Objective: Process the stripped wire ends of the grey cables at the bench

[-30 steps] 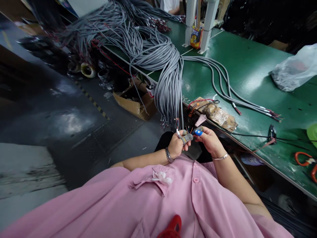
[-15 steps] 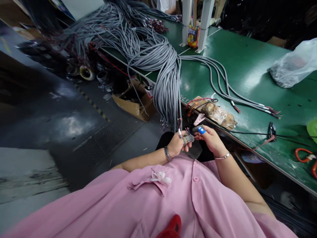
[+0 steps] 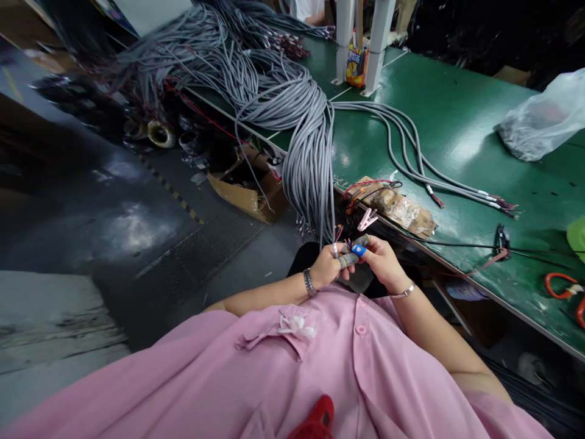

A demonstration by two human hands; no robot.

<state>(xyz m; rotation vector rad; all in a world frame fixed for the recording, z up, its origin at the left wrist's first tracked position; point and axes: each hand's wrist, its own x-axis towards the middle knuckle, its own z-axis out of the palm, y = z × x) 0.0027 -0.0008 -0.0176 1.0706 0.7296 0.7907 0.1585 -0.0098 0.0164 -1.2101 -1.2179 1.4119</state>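
Just past my shirt front, my left hand is closed around the end of a grey cable with a white band near its tip. Thin coloured wires stick up out of its grip. My right hand meets it there, thumb and finger pinched on those wires; a blue cover sits on the thumb and grey wraps on fingers of both hands. The exact wire between the fingertips is too small to make out. A thick bundle of grey cables hangs over the table edge just beyond my hands.
The green table carries several separated grey cables, a taped cardboard piece, a pink clip, a plastic bag and orange-handled tool. A cardboard box stands below on the floor. Another person's arm shows at the back.
My right hand has moved left and closed in against my left hand at the wires. The pink clip at the table edge has turned and shows its open legs. My left hand barely shifted.
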